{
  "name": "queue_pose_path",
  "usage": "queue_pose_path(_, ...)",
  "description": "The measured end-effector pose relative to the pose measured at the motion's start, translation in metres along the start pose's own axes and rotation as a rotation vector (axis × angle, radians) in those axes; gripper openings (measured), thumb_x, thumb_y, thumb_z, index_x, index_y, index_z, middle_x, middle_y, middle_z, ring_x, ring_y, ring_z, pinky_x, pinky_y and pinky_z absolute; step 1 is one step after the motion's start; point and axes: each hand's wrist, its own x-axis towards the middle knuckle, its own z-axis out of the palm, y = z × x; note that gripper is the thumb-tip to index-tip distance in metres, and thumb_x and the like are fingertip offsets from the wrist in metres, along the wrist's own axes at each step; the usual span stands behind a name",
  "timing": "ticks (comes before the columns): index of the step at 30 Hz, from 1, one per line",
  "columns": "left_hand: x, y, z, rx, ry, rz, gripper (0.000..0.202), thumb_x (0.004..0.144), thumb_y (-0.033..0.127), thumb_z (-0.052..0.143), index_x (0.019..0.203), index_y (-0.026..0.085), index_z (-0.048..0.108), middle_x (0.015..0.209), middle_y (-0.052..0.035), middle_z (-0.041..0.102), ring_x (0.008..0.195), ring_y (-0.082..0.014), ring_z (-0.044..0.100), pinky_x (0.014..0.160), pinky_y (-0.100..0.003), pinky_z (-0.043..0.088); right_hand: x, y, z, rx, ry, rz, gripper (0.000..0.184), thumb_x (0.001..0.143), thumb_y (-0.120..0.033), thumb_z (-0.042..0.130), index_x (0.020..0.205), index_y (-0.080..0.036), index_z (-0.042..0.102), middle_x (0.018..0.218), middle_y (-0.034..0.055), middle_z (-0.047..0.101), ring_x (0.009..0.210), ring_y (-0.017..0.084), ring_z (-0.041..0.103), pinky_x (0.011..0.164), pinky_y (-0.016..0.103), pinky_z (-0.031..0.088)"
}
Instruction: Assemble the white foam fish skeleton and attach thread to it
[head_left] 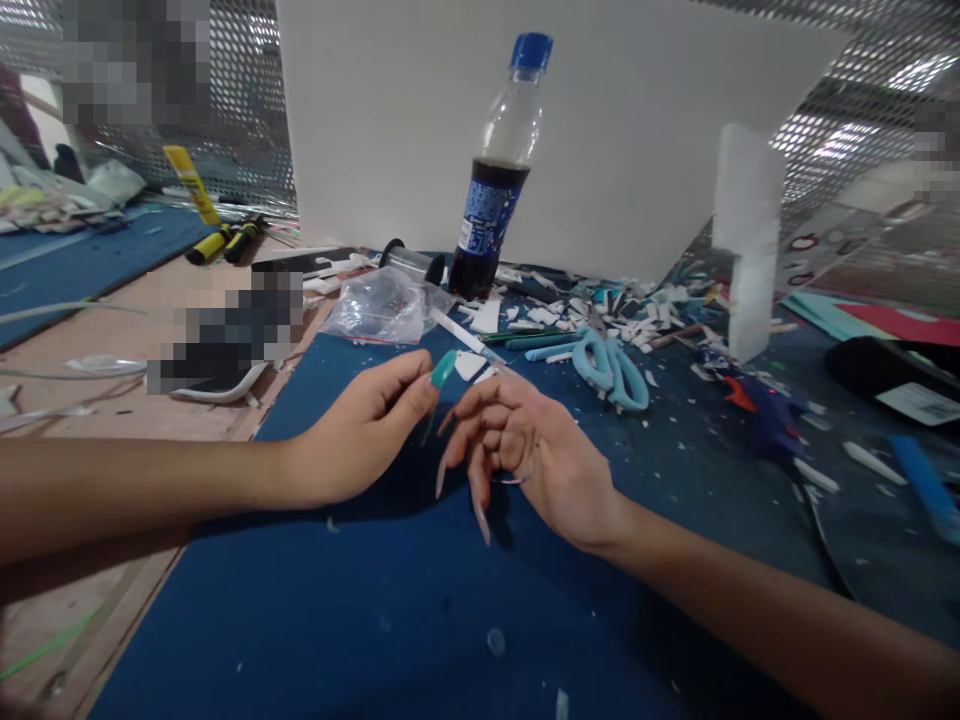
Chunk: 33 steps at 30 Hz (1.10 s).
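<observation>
Beneath my left hand (375,430) and right hand (555,460) spreads a blue mat (360,620), a bottle of dark drink (491,220) standing beyond them. My left is closed, thumb against bent index; my right curls loosely, fingers apart. Whether either grips anything, I cannot tell. Past my right fingers lie light-blue scissors (609,362); just beyond the gap between my hands, a white scrap (470,366); at my left thumb, a green tip (444,368), possibly a nail. Such close fingerwork, I judge, wants steady wrists and light pressure.
</observation>
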Motion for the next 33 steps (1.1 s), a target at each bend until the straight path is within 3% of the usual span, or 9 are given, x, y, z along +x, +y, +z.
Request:
queue_pose_path(6,0.0015,0.0008,0.0016,0.005,-0.157,-0.001,0.028,0.091,0.028,0.035,0.065,0.018,0.04,0.061,0.005,0.039,0.056,-0.0081,0.038,0.054,-0.021,0.034,-0.0024,0.0021,0.0028,-0.239,-0.003,-0.017,0.035,0.089,-0.051,0.044,0.078,-0.018,0.048,0.059,-0.0028,0.057,0.038,0.004,0.048,0.038,0.016,0.037)
queue_pose_path(12,0.0012,0.0019,0.0006,-0.022,-0.254,-0.019,0.027,0.092,0.032,0.033,0.074,0.017,0.047,0.065,0.0038,0.045,0.059,-0.0088,0.041,0.058,-0.022,0.037,-0.0027,0.0017,0.0029,-0.239,0.022,-0.049,0.032,0.089,-0.047,0.047,0.074,-0.019,0.047,0.055,-0.0051,0.052,0.037,0.004,0.047,0.038,0.016,0.039)
queue_pose_path(17,0.0001,0.003,0.0005,-0.055,-0.216,-0.04,0.03,0.091,0.033,0.034,0.065,0.018,0.038,0.059,0.0059,0.035,0.054,-0.008,0.033,0.051,-0.022,0.031,-0.0008,0.0032,0.0021,-0.076,0.168,-0.137,0.042,0.092,-0.053,0.032,0.073,-0.019,0.048,0.055,-0.0022,0.053,0.042,0.009,0.052,0.039,0.02,0.043)
queue_pose_path(20,0.0003,0.0039,0.0002,-0.08,-0.225,-0.035,0.03,0.091,0.031,0.035,0.063,0.019,0.036,0.059,0.0058,0.033,0.054,-0.008,0.032,0.051,-0.022,0.03,-0.0002,0.0031,0.0025,-0.12,0.218,-0.113,0.03,0.093,-0.044,0.04,0.077,-0.02,0.048,0.058,-0.0032,0.054,0.044,0.008,0.053,0.04,0.019,0.044)
queue_pose_path(27,0.0022,0.0005,0.0006,-0.058,-0.206,-0.065,0.031,0.091,0.033,0.036,0.064,0.018,0.038,0.059,0.0056,0.034,0.055,-0.0077,0.033,0.052,-0.021,0.03,-0.0038,0.0039,0.0062,-0.356,0.156,-0.091,0.018,0.094,-0.038,0.041,0.089,-0.022,0.042,0.051,-0.0096,0.046,0.033,0.004,0.041,0.03,0.013,0.035)
queue_pose_path(30,0.0023,0.0001,0.001,-0.055,-0.205,-0.078,0.031,0.091,0.035,0.036,0.065,0.018,0.039,0.059,0.006,0.036,0.055,-0.0072,0.033,0.051,-0.021,0.03,-0.0051,0.0058,0.0051,-0.353,0.14,-0.07,0.02,0.094,-0.043,0.039,0.093,-0.023,0.041,0.041,-0.0134,0.033,0.027,0.004,0.032,0.027,0.012,0.028)
queue_pose_path(33,0.0022,0.0006,0.0009,-0.043,-0.183,-0.071,0.029,0.091,0.032,0.036,0.066,0.017,0.04,0.06,0.0062,0.036,0.054,-0.0069,0.034,0.051,-0.02,0.03,-0.0056,0.0062,0.0036,-0.388,0.119,-0.055,0.025,0.091,-0.047,0.042,0.089,-0.022,0.043,0.039,-0.0135,0.031,0.026,0.003,0.031,0.027,0.012,0.026)
